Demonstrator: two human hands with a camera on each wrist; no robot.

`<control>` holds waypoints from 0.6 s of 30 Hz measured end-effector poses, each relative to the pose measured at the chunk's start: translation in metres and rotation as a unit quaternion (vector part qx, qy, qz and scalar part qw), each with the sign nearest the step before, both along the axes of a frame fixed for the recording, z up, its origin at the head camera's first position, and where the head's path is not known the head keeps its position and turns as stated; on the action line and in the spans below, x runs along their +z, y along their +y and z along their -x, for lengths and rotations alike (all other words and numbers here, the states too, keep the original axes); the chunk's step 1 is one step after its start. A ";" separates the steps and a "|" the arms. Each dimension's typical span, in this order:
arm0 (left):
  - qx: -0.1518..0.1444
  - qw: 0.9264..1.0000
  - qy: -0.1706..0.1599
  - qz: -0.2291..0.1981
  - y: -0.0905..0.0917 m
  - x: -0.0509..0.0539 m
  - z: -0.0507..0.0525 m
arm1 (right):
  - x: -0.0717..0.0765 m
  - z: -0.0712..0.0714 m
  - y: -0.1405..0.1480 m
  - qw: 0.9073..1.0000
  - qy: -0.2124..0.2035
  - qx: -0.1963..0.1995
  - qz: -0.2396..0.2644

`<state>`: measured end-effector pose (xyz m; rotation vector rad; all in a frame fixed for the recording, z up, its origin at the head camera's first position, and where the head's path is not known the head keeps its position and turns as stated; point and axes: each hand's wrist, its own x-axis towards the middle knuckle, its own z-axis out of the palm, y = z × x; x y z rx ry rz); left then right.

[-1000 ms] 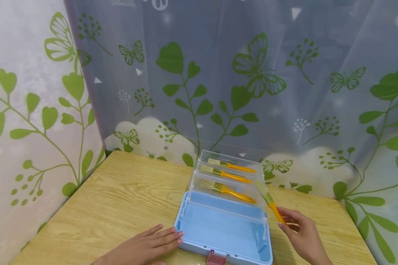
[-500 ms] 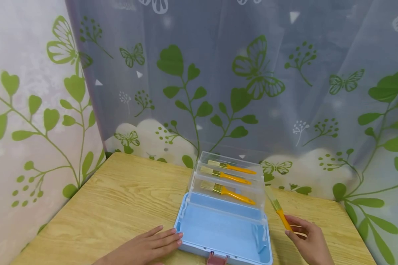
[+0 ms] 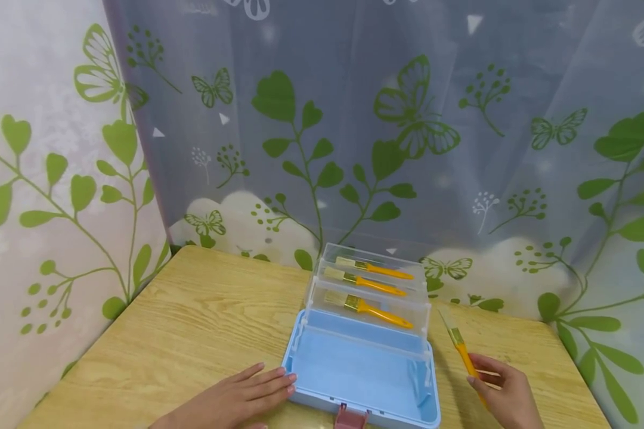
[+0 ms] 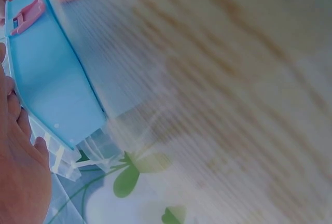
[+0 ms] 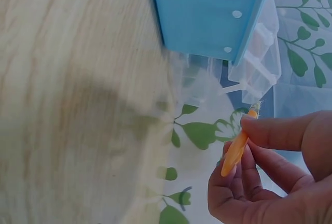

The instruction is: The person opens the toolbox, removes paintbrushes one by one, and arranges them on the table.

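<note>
A blue box [image 3: 354,363] with a raised clear tiered tray [image 3: 374,287] stands on the table, its blue base bare inside. Three orange-handled brushes lie on the tiers, the lowest brush [image 3: 384,314] looking the widest. My left hand [image 3: 236,396] rests flat with straight fingers, fingertips touching the box's left edge; the left wrist view has this hand [image 4: 21,167] beside the blue side [image 4: 57,73]. To the right of the box, my right hand [image 3: 507,390] pinches a brush [image 3: 464,356] by its orange handle, bristles pointing up and away. In the right wrist view, thumb and fingers grip the handle [image 5: 236,151].
The wood-grain table [image 3: 193,310] extends on both sides of the box. A pink latch [image 3: 351,417] is at the box's front. Behind the table hangs a grey-blue curtain [image 3: 343,119] with green leaves and butterflies, and a pale patterned one [image 3: 48,149] hangs at the left.
My right hand has moved right and slightly toward me with the brush, away from the clear trays. The left hand has stayed against the box.
</note>
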<state>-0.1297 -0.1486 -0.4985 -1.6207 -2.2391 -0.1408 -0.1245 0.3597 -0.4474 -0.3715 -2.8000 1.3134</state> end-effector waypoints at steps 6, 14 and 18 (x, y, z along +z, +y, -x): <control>0.000 1.000 -0.019 0.001 0.000 0.001 0.000 | -0.004 0.001 0.004 1.000 -0.007 0.000 0.007; 0.003 1.000 -0.024 0.003 0.000 0.004 -0.002 | -0.012 0.004 0.011 0.999 -0.035 -0.010 0.028; -0.001 1.000 -0.011 0.001 0.001 0.003 -0.001 | -0.017 0.005 0.016 0.998 -0.060 -0.014 0.023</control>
